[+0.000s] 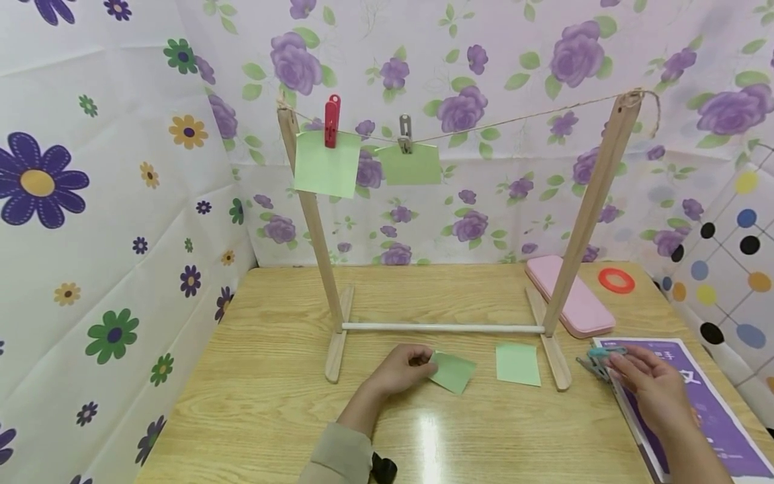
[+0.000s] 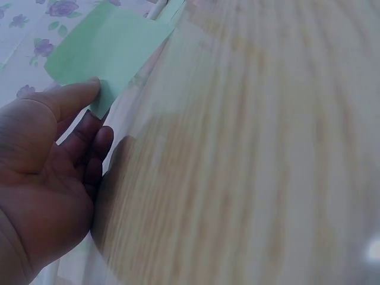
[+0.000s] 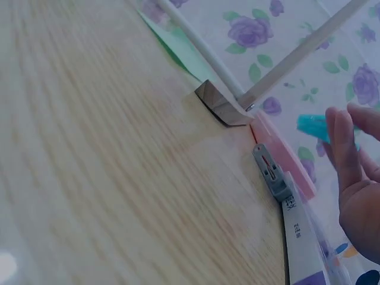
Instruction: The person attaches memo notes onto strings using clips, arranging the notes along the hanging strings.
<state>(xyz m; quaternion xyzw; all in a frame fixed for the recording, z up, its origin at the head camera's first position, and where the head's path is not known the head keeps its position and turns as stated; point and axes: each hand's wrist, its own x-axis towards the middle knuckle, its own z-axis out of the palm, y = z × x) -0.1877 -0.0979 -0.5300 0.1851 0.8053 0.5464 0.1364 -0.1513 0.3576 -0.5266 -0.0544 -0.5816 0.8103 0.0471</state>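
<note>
My left hand (image 1: 402, 370) pinches a green paper note (image 1: 453, 372) by its left corner, low over the table. In the left wrist view the thumb lies on the note (image 2: 110, 50) and the fingers are under it. My right hand (image 1: 656, 390) holds a teal clothespin (image 1: 607, 351) between thumb and fingers, above a purple book (image 1: 716, 410). A grey clothespin (image 3: 271, 172) lies at the book's edge. Another green note (image 1: 517, 364) lies flat on the table to the right of the held one.
A wooden stand (image 1: 589, 215) carries a string (image 1: 514, 121), where a red clothespin (image 1: 332, 122) and a grey clothespin (image 1: 405, 134) hold two green notes. Behind its right foot lie a pink case (image 1: 571, 296) and an orange ring (image 1: 616, 280). A white rod (image 1: 444, 328) joins the feet.
</note>
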